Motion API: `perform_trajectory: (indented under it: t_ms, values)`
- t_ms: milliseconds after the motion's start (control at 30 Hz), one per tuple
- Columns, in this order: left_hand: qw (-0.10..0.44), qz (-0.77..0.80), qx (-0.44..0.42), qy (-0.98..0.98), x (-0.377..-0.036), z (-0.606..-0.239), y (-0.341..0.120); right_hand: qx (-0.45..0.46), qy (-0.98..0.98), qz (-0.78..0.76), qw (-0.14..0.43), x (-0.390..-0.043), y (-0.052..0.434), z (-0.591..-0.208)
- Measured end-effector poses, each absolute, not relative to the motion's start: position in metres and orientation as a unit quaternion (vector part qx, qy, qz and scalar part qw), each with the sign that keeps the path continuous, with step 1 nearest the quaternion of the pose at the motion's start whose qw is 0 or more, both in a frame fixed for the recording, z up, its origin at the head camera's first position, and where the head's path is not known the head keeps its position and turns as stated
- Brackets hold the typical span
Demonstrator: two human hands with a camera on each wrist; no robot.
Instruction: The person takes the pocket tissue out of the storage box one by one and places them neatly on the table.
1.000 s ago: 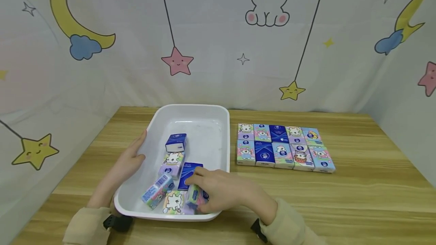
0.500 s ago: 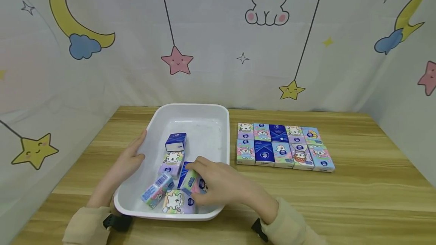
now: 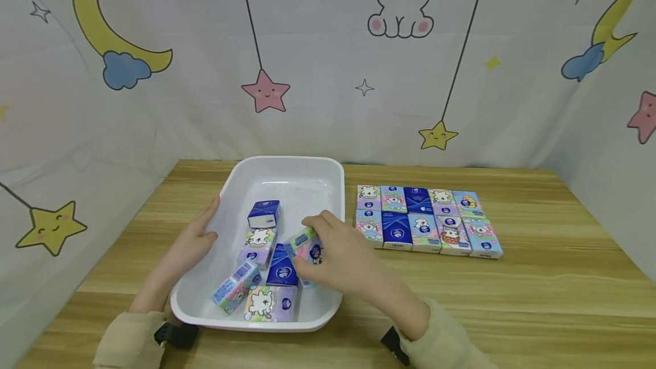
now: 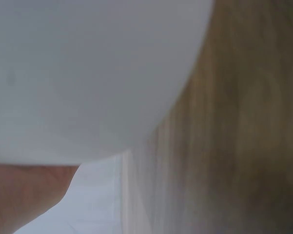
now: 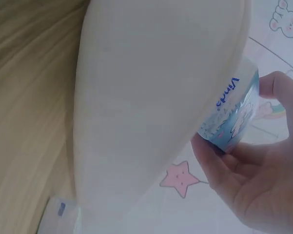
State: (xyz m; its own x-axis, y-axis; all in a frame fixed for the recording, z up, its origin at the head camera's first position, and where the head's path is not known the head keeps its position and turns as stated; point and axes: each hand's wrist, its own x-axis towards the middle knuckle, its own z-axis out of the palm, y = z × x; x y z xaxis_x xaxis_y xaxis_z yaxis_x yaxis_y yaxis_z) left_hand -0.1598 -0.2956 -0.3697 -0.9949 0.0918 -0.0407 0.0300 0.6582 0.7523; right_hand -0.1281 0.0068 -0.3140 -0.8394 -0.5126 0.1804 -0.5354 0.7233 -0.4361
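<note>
Right hand (image 3: 340,258): over the right half of the white tray (image 3: 287,172), fingers and thumb curled round a pastel tissue pack (image 3: 306,245); wrist and sleeve run off the lower edge of the head view.
Held pack: lifted clear of the tray floor, tilted, above the loose packs; far side covered by the fingers; in the right wrist view (image 5: 231,114) only one printed end visible between thumb and fingertips, the rest behind the tray's wall.
Left hand (image 3: 192,244): flat against the tray's left rim, fingers straight, holding nothing; in the left wrist view only a blurred patch of skin (image 4: 24,195) at the lower left corner.
Tray: on the wooden table (image 3: 538,295), left of centre; near rim partly covered by the right forearm; fills most of both wrist views as an out-of-focus white wall.
Loose packs in tray: dark blue pack (image 3: 264,213) on its own; four more clustered near the front, the dark blue one (image 3: 280,269) partly under the held pack.
Sorted packs (image 3: 427,221): two rows of five on the table, right of the tray; leftmost near pack partly behind the right hand.
</note>
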Motion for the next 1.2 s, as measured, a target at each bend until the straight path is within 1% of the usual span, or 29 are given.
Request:
perform_trajectory:
  t_ms: [100, 300, 467, 633, 800, 1200]
  values:
    - [0.037, 0.411, 0.034, 0.91, -0.16, -0.369, -0.295, 0.244, -0.935, 0.257, 0.028, -0.13, 0.011, -0.311]
    - [0.037, 0.416, 0.035, 0.908, -0.159, -0.37, -0.296, 0.165, -0.943, 0.287, 0.008, -0.132, 0.02, -0.308]
    - [0.039, 0.418, 0.031, 0.907, -0.159, -0.37, -0.297, 0.127, -0.949, 0.289, 0.012, -0.134, 0.029, -0.306]
    - [0.04, 0.419, 0.034, 0.907, -0.159, -0.37, -0.296, 0.114, -0.956, 0.268, 0.033, -0.137, 0.039, -0.305]
    - [0.043, 0.421, 0.033, 0.905, -0.159, -0.369, -0.295, 0.106, -0.961, 0.251, 0.037, -0.14, 0.049, -0.304]
    - [0.042, 0.418, 0.03, 0.907, -0.159, -0.368, -0.294, 0.089, -0.974, 0.21, 0.001, -0.147, 0.062, -0.31]
